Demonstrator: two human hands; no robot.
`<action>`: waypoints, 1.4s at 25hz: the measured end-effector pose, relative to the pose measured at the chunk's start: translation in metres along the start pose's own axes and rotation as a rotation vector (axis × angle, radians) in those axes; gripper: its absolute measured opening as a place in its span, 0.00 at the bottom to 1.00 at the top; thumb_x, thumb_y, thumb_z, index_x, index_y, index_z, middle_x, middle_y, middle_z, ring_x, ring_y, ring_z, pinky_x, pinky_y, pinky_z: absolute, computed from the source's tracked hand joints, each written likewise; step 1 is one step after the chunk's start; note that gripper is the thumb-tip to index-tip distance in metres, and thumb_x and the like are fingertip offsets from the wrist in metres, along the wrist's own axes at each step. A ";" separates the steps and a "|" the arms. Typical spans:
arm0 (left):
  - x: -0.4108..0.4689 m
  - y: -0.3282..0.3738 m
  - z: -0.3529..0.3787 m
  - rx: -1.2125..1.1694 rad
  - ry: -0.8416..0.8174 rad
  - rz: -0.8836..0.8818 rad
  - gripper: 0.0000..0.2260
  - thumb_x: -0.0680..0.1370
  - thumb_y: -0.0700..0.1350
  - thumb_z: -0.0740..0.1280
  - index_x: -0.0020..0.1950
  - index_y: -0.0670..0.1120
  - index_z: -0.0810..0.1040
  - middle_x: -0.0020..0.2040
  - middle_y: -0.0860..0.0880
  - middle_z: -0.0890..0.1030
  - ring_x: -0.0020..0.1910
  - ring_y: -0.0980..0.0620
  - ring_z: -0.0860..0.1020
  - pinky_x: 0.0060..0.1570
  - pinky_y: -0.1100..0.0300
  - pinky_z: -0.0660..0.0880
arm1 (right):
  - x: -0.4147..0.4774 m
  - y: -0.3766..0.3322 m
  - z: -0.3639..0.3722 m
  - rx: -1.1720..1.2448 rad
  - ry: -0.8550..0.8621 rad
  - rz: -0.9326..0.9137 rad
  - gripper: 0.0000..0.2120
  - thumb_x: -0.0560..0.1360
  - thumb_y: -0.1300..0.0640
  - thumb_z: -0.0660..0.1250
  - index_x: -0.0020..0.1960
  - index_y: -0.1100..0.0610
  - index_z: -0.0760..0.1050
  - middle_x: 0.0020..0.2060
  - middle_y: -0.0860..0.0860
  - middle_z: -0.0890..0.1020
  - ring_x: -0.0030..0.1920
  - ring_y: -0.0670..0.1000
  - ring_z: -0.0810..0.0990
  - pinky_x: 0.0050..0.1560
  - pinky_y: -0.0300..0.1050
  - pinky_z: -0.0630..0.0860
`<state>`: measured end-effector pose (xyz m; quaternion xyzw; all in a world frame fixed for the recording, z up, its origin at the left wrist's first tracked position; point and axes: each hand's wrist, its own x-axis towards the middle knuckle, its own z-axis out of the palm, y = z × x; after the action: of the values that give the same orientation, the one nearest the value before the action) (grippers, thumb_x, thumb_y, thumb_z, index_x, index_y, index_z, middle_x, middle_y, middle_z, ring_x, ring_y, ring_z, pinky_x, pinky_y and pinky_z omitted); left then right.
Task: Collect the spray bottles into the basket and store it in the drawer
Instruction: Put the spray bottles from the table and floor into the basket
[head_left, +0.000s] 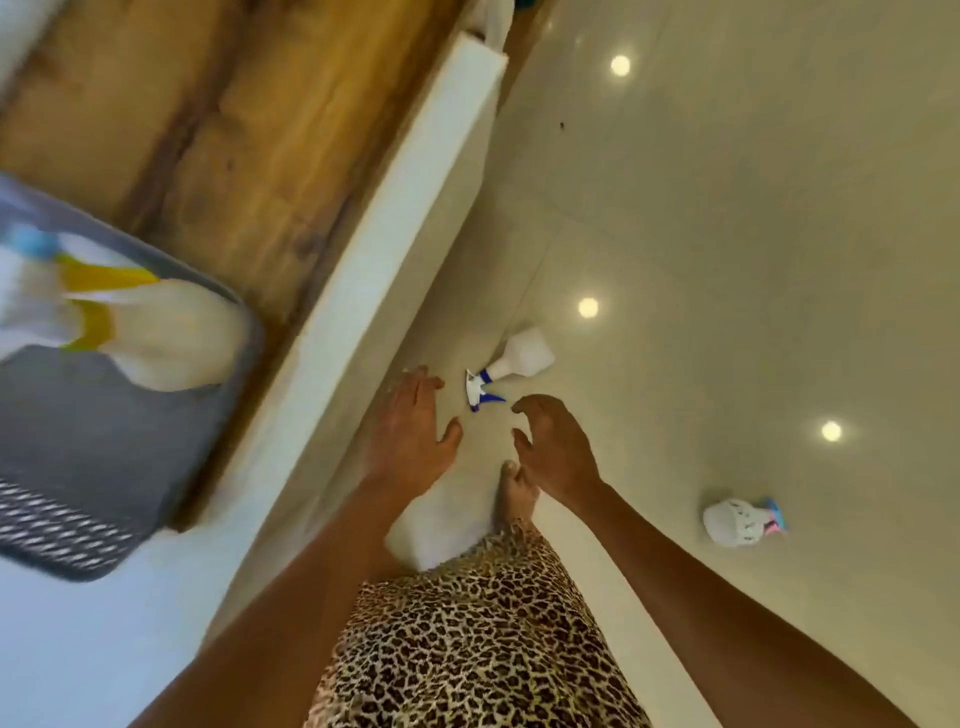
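Note:
A white spray bottle with a blue trigger (511, 366) lies on its side on the glossy floor. My left hand (413, 434) and my right hand (553, 447) hang over the floor just short of it, both empty with fingers spread. A second white bottle with a pink and blue head (737, 521) lies further right on the floor. The grey basket (78, 457) stands at the left on the wooden surface; inside it lie white bottles with yellow collars (156, 332), blurred.
A white ledge (384, 249) runs diagonally between the wooden top (218, 130) and the tiled floor (727, 234). My bare foot (514, 493) and leopard-print clothing (478, 639) are below the hands. Ceiling lights reflect on the floor.

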<state>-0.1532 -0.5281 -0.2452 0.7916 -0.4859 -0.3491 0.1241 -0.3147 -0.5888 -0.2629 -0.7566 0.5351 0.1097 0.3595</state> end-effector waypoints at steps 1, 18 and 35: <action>0.013 -0.003 0.023 -0.010 -0.010 -0.033 0.21 0.73 0.43 0.67 0.64 0.39 0.69 0.68 0.39 0.69 0.69 0.41 0.66 0.68 0.48 0.64 | 0.018 0.018 0.010 -0.097 -0.062 -0.033 0.16 0.76 0.62 0.62 0.64 0.59 0.70 0.62 0.57 0.74 0.63 0.55 0.72 0.62 0.46 0.69; 0.176 -0.144 0.279 0.086 -0.193 -0.126 0.23 0.76 0.47 0.65 0.68 0.42 0.65 0.75 0.44 0.59 0.75 0.46 0.54 0.71 0.53 0.58 | 0.264 0.150 0.225 -0.987 -0.145 -0.532 0.21 0.76 0.64 0.63 0.66 0.68 0.64 0.64 0.64 0.72 0.67 0.64 0.68 0.74 0.56 0.53; 0.078 0.062 0.064 -0.384 -0.077 -0.097 0.21 0.75 0.42 0.66 0.67 0.46 0.68 0.65 0.45 0.76 0.64 0.47 0.73 0.62 0.57 0.69 | 0.094 0.022 -0.016 0.733 0.405 0.115 0.14 0.70 0.55 0.73 0.45 0.63 0.72 0.38 0.55 0.76 0.36 0.46 0.74 0.37 0.34 0.68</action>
<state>-0.2160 -0.6166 -0.2924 0.7621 -0.3760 -0.4708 0.2372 -0.2996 -0.6718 -0.3131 -0.5536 0.6400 -0.2191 0.4857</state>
